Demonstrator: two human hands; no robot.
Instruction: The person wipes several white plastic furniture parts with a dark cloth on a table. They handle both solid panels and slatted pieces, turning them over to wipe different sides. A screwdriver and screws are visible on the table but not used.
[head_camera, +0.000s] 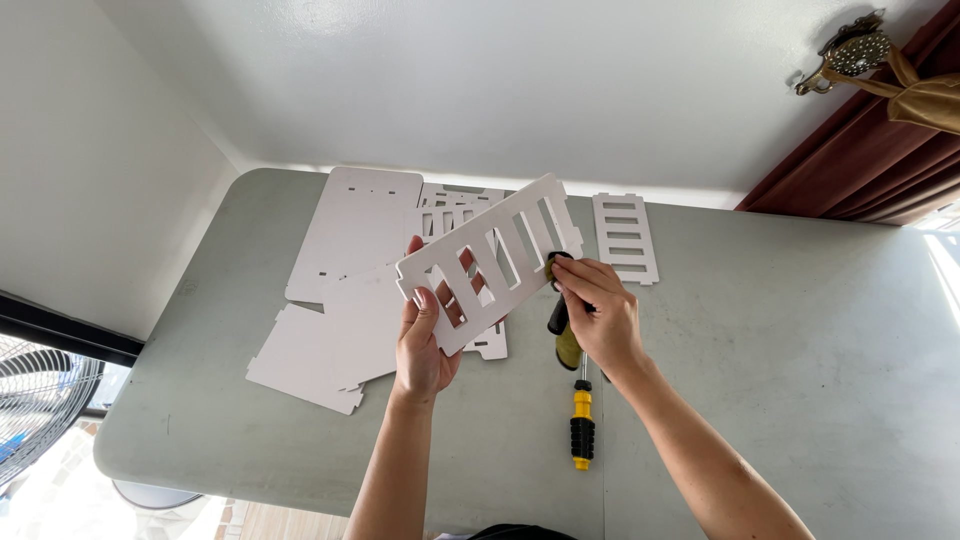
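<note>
Hands meet over the middle of the grey table (780, 360), both on one white slatted panel (490, 262) raised clear of the surface and tilted, its far end higher and to the right. The left hand (422, 345) grips the panel's near-left end, thumb lying across the front face and fingers curled behind, so the piece stays steady in the air with its slots facing the person. The right hand (600, 315) comes in at the panel's right edge, fingertips bunched together and pinching a small dark, yellowish-green object (553, 268) against that edge; what exactly it is cannot be told.

Below the right hand a screwdriver (580, 425) with a yellow and black handle lies on the table, tip pointing away from the person, apparently parked close by for easy reach. A dark olive object (566, 340) shows just beneath the right palm, partly hidden.

On the left and far side, flat white panels (340, 300) lie overlapping in a loose pile, and a second slatted panel (626, 238) lies flat just beyond the hands, apart from the pile. A fan (40, 400) stands at the near left, below the table's edge.
</note>
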